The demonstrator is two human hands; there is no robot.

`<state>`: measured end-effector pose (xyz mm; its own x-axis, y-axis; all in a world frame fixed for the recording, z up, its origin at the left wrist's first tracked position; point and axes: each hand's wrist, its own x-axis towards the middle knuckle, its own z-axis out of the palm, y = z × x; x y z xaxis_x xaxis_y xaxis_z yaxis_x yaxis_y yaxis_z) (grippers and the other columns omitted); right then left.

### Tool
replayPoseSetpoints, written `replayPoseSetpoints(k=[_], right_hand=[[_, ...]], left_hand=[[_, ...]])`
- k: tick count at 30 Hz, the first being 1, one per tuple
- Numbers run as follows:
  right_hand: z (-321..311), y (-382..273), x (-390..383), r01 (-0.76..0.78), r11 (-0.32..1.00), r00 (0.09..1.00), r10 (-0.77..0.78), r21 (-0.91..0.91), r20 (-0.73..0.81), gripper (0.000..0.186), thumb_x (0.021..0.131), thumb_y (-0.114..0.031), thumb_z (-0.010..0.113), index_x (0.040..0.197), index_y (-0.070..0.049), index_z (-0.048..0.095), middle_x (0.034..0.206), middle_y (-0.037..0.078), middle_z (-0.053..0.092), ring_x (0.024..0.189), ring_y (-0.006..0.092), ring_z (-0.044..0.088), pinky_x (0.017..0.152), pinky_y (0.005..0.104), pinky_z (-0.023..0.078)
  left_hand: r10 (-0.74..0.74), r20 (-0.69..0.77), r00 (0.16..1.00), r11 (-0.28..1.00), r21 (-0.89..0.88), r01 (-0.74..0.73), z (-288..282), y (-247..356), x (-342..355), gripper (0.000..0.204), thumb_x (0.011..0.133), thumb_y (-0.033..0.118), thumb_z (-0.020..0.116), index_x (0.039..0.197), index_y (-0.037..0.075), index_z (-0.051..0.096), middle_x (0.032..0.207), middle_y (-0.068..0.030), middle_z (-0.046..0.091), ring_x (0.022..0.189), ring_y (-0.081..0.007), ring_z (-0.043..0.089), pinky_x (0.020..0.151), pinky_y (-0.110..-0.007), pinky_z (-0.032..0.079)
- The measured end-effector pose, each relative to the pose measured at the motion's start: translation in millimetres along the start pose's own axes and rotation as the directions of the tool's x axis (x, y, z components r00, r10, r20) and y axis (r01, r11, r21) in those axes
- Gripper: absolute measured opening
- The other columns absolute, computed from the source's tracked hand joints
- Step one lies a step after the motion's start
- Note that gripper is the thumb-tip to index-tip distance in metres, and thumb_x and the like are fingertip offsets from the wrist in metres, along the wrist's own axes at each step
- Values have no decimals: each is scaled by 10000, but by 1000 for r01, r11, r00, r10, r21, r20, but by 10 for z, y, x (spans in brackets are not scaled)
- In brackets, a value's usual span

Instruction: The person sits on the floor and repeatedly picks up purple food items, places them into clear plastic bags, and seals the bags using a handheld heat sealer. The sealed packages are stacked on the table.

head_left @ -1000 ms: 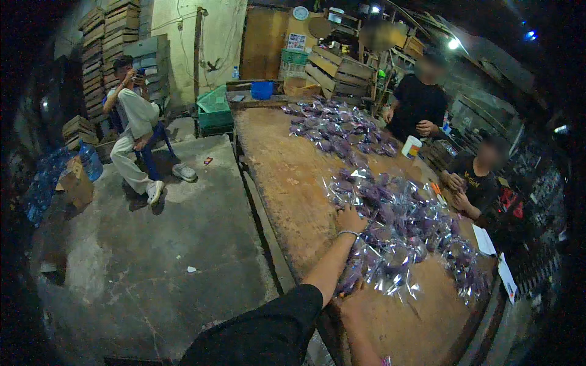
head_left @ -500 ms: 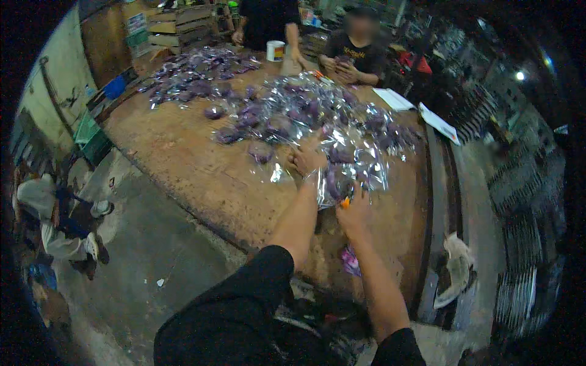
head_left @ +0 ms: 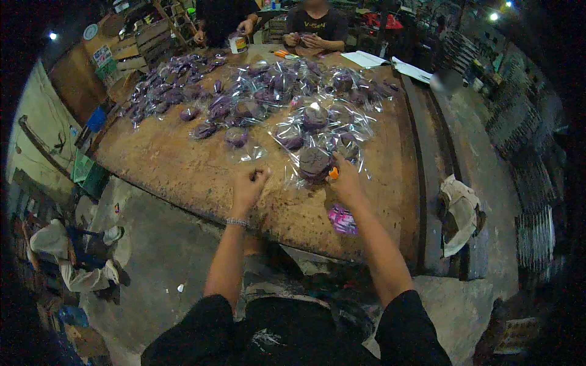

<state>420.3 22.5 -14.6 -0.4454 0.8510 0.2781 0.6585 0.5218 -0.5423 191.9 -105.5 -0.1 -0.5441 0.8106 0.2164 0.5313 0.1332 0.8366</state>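
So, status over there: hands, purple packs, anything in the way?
Left hand curled over tabletop. Right hand holding orange item at nearest purple pack. Other wrapped packs crowd behind it.

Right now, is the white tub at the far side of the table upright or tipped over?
Upright: the white tub stands base down on the table, its wall rising from it.

Yellow lettering showing on black shirt well beyond right hand. Tub far beyond left hand bearing coloured label, any wording appearing too small for reading. Pink packet lying just behind right hand, its pale marks blurring past reading. Poster showing far beyond left hand, off to its left, print likewise appearing too small.
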Motion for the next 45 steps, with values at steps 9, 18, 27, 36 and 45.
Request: replayPoseSetpoints(k=[9, 18, 27, 36, 45], right_hand=[[-579, 31, -910, -260, 790, 947, 320, 556, -11, 323, 834, -209, 618, 1096, -38, 540, 872, 74, 588, 726, 170, 566, 612, 313, 460], [-679, -415, -2048, -453, 425, 861, 437, 784, 260, 188, 920, -233, 522, 1020, -74, 523, 732, 20, 550, 501, 45, 392, 449, 207, 319], [-560, -561, -2060, -579, 389, 786, 498, 717, 366, 278, 899, -240, 562, 1126, -108, 472, 822, 29, 548, 504, 47, 417, 447, 207, 351], [-282, -13, -1772, -291, -105, 921, 239, 951, 308, 397, 861, -255, 580, 1199, -66, 493, 920, 28, 578, 504, 47, 435, 484, 204, 400], [-479, -399, -1811, -302, 63, 842, 485, 951, 235, 531, 852, -301, 599, 1247, 25, 461, 1063, 137, 609, 931, 247, 596, 806, 340, 494]], left_hand=[[185, 191, 964, 982, -80, -172, 415, 130, -618, 322, 709, 211, 726, 966, 48, 622, 849, -106, 606, 796, -222, 588, 721, -327, 469], [317, 137, 939, 891, 296, -344, 868, -29, 84, 412, 729, 210, 648, 1049, -3, 500, 970, -246, 570, 883, -394, 556, 745, -459, 456], [563, -304, 768, 813, 37, -581, -164, 1010, -119, 314, 665, -36, 551, 950, 53, 646, 826, -173, 632, 782, -364, 605, 706, -409, 490], [775, 533, 339, 557, -325, -764, -521, 1630, -891, 203, 702, 76, 618, 898, 21, 606, 856, -165, 629, 794, -348, 602, 724, -416, 469], [742, 42, 669, 669, -113, -735, -421, 1213, -552, 261, 741, 20, 599, 1001, 39, 608, 917, -112, 635, 851, -267, 606, 771, -363, 480]])
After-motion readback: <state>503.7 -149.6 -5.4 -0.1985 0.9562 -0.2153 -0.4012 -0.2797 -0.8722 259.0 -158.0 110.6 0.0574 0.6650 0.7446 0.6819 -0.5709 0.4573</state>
